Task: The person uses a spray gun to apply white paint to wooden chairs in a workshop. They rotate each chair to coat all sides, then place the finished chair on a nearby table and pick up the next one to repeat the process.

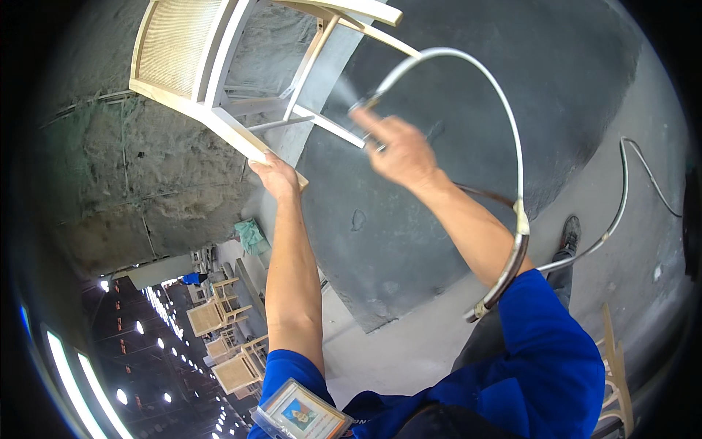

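A pale wooden chair (167, 101) with a woven cane panel (178, 40) is held tilted at the upper left, its legs pointing right. My left hand (276, 175) is closed around the end of one of its wooden members. To the right of it, my right hand (401, 152) grips a spray gun (363, 104), mostly hidden by the fingers and blurred by motion. A whitish mist (344, 91) leaves the gun toward the chair's legs. From the gun a white hose (518, 132) arches over and comes down past my right forearm.
A rough, stained wall (139, 175) stands at the left, with a green cloth (251, 237) near its base. Several wooden chairs (207, 319) stand at lower left; another chair (618, 366) is at lower right. More grey hose (620, 197) trails over the floor past my shoe (570, 235).
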{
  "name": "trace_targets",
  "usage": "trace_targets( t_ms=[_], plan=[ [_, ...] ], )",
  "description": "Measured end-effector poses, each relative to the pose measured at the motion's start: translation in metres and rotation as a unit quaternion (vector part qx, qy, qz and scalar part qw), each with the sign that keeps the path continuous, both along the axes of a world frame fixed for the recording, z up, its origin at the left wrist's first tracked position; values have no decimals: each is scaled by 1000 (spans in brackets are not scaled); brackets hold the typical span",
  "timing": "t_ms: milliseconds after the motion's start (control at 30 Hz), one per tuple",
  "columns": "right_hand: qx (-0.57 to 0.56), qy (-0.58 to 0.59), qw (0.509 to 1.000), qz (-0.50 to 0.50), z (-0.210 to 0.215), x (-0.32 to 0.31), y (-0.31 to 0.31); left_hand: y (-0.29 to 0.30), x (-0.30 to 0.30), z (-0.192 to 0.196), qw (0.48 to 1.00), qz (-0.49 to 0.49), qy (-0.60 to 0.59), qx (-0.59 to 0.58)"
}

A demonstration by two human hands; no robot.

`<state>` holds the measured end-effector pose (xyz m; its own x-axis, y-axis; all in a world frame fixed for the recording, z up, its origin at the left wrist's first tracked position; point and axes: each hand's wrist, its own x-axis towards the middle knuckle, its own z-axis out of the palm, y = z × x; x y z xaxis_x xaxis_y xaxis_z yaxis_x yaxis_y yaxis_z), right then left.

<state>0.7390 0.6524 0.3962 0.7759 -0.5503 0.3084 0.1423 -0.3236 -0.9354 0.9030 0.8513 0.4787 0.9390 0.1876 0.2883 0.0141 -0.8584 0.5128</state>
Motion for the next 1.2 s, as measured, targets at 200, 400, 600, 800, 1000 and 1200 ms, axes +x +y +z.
trace_targets(
  t_ms=[200, 400, 600, 800, 1000, 1200],
  plan=[
    [94, -75, 990, -71, -34, 7, -38, -4, 23, 8, 1000, -11, -18, -13],
    [108, 24, 972, 208, -60, 43, 7, -7, 44, 21, 1000, -7, 13, -23],
    [347, 25, 937, -13, -104, 139, 18, -1, 58, 22, 999, -33, 18, -38],
    [87, 24, 994, 55, -139, 223, 17, 3, 63, 24, 996, -64, 37, -56],
    [220, -91, 959, -155, -140, 206, -34, 3, 68, 25, 996, -59, 40, -48],
    [351, -4, 890, -291, -125, 130, -54, 4, 76, 24, 998, -53, 30, -23]
  ],
)
